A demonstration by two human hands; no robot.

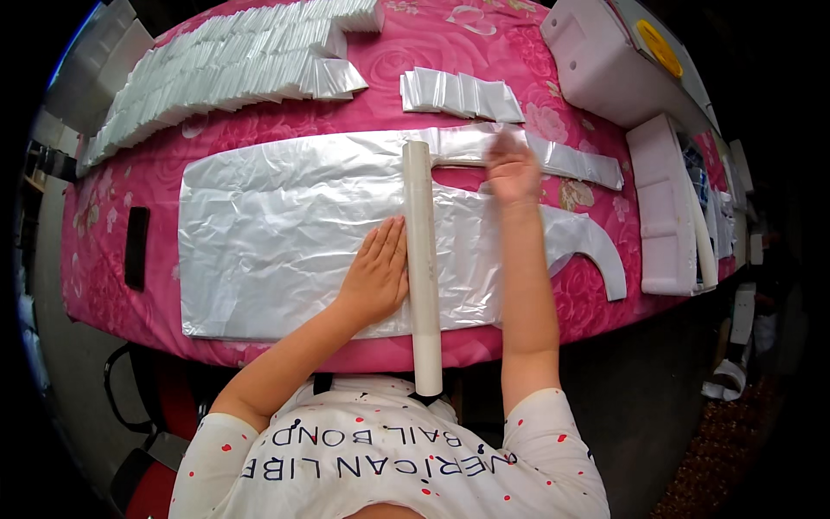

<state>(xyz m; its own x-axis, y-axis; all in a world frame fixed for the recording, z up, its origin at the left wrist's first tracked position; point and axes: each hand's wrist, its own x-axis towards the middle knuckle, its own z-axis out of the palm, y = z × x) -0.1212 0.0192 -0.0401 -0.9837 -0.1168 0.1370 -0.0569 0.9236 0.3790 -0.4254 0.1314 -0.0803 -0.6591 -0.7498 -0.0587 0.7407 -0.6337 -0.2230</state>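
A flat stack of shiny white plastic T-shirt bags [259, 233] lies across the table, with its handle strips toward the right. Across the stack rests a pale grey tube [421, 259], its near end jutting past the table edge toward my body. My left hand [377, 272] lies flat on the bags, fingers stretched out along the tube's left side. Over the far handle strip is my right hand [514, 173], smeared by motion, so its fingers and anything in them cannot be made out.
Long rows of folded white bags [233, 69] stand at the far left, and a shorter row [462, 95] at the back middle. A black flat object [136, 248] lies at left. White foam boxes [661, 208] line the right side. A pink flowered cloth [95, 259] covers the table.
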